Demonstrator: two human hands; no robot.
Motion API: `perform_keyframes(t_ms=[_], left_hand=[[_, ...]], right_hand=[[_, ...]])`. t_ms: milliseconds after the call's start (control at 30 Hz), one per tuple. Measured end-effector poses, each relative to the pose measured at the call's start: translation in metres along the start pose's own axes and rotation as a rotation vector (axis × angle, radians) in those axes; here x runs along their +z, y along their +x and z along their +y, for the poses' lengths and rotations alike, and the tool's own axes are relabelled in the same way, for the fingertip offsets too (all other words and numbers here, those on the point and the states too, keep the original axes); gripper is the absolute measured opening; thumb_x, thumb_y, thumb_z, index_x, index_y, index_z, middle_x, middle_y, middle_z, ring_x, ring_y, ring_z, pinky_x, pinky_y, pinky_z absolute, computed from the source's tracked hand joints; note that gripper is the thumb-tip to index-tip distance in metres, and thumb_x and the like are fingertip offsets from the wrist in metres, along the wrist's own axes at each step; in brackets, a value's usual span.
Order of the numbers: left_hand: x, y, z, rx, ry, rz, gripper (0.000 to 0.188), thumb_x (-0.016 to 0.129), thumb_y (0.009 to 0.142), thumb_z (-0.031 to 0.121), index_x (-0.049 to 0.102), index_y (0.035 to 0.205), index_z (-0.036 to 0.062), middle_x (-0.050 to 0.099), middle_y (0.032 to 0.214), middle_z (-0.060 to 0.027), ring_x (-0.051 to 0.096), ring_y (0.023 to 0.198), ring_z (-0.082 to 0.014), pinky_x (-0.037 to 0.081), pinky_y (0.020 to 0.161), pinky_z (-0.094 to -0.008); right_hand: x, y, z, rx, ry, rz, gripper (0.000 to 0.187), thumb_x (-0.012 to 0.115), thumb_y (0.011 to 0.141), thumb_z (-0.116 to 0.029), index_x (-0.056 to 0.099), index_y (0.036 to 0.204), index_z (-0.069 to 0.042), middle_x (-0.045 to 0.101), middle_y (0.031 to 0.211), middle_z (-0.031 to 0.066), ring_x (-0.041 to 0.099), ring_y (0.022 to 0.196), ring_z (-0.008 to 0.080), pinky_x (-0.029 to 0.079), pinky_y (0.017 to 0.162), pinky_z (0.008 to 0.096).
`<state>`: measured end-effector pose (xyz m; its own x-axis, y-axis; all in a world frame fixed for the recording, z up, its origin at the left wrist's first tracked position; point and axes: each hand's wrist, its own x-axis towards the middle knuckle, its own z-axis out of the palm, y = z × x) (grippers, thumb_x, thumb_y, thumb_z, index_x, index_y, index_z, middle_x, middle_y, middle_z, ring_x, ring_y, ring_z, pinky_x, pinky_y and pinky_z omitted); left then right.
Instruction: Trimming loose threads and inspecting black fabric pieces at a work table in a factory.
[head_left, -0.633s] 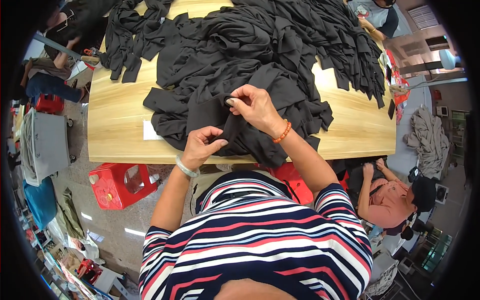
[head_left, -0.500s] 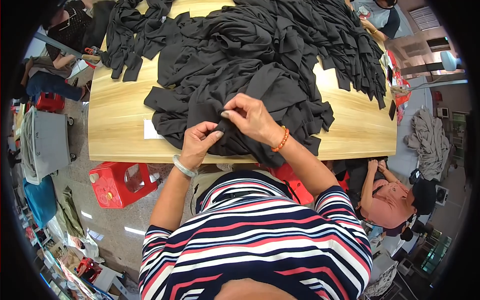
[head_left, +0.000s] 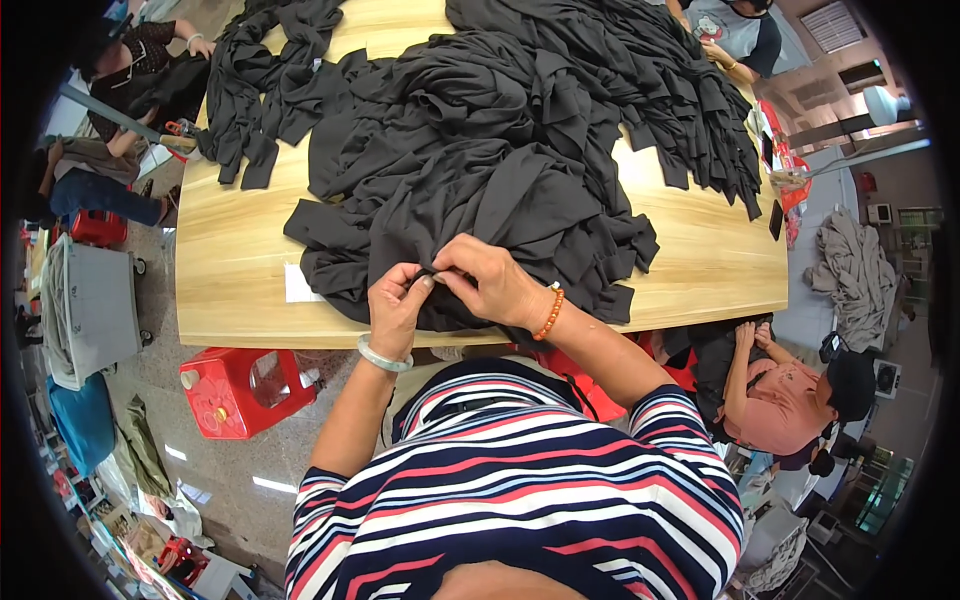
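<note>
A large heap of black garments covers the middle of the wooden table. At its near side my left hand, with a pale bangle at the wrist, pinches a bit of black cloth between thumb and fingers. My right hand, wearing an orange bead bracelet, is closed on the same cloth just beside it. The fingertips of both hands nearly meet. What exactly lies between them is too small to make out beyond the dark fabric.
A white paper lies left of the heap. Below the table's left edge stands a red plastic stool. A grey cart is further left. Co-workers handle cloth at both far corners; another person sits at right.
Both hands have come closer together, the right one lower and the left slightly down. The cloth between them is still gripped. The whole view has tilted a little.
</note>
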<state>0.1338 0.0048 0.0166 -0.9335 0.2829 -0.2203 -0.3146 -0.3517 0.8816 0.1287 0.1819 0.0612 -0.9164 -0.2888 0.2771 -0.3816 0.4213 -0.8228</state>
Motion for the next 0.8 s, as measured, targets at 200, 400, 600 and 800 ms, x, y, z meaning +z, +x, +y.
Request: perform_keyframes(t_ms=[200, 400, 600, 800], left_hand=[[0.008, 0.004, 0.001, 0.201, 0.261, 0.073, 0.013, 0.061, 0.085, -0.003, 0.059, 0.098, -0.0003, 0.059, 0.095, -0.0004, 0.054, 0.078, -0.0046, 0.044, 0.07, -0.0182], [0.002, 0.009, 0.022, 0.731, 0.773, -0.116, 0.03, 0.056, 0.074, -0.013, 0.059, 0.1, -0.0003, 0.058, 0.106, -0.0089, 0.057, 0.086, -0.0134, 0.047, 0.077, -0.023], [-0.005, 0.005, 0.02, 0.265, 0.276, -0.177, 0.017, 0.058, 0.083, -0.01, 0.06, 0.097, -0.0016, 0.059, 0.098, -0.0051, 0.057, 0.091, -0.0099, 0.046, 0.08, -0.0219], [-0.003, 0.006, 0.03, 0.285, 0.453, -0.232, 0.012, 0.061, 0.083, -0.005, 0.059, 0.095, -0.0009, 0.06, 0.093, -0.0054, 0.056, 0.085, -0.0108, 0.046, 0.076, -0.0222]], right_hand=[[-0.004, -0.002, 0.002, -0.217, -0.129, 0.009, 0.014, 0.065, 0.076, -0.001, 0.058, 0.087, 0.001, 0.057, 0.084, 0.0128, 0.06, 0.08, 0.0319, 0.05, 0.069, 0.0377], [0.0, -0.002, -0.003, -0.234, -0.119, -0.004, 0.01, 0.063, 0.08, -0.004, 0.059, 0.089, -0.001, 0.057, 0.084, 0.0128, 0.059, 0.078, 0.0323, 0.049, 0.068, 0.0386], [-0.002, -0.004, -0.006, -0.195, 0.011, 0.051, 0.013, 0.066, 0.078, 0.001, 0.062, 0.09, -0.001, 0.06, 0.081, 0.0123, 0.062, 0.073, 0.0301, 0.051, 0.062, 0.0353], [-0.009, -0.009, 0.0, -0.094, -0.005, -0.007, 0.012, 0.065, 0.082, -0.004, 0.064, 0.093, -0.002, 0.059, 0.08, 0.0121, 0.062, 0.072, 0.0292, 0.05, 0.062, 0.0347]])
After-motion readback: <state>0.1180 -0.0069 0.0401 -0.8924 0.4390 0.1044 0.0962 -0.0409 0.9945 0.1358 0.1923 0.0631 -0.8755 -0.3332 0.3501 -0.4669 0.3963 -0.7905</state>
